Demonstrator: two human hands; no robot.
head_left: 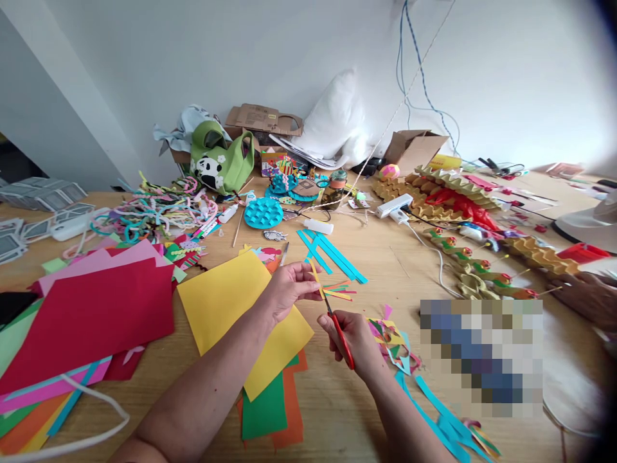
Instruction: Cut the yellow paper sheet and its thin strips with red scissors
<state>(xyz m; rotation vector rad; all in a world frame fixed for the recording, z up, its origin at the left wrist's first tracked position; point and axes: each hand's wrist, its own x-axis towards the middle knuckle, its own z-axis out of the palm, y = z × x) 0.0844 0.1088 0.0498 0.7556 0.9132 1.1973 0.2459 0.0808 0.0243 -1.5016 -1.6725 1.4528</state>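
Note:
Between the fingers of my left hand [294, 289] is a narrow yellow paper strip [315, 273], held upright. My right hand [354, 334] grips red-handled scissors [343, 337], their blades reaching up to the strip's lower end. Just behind lie thin cut strips [340, 290] in orange, green, yellow and red. A large yellow sheet [231, 302] rests under my left forearm, over green [264, 408] and orange paper. Farther back are long blue paper strips [337, 257].
Red and pink sheets [106, 308] are stacked at left, near a pile of pipe cleaners [154, 209]. Paper scraps [393, 341] and blue strips [446, 424] lie at right. Another person's hand [585, 296] rests by egg-carton pieces [540, 254]. A white cable [438, 257] crosses the table.

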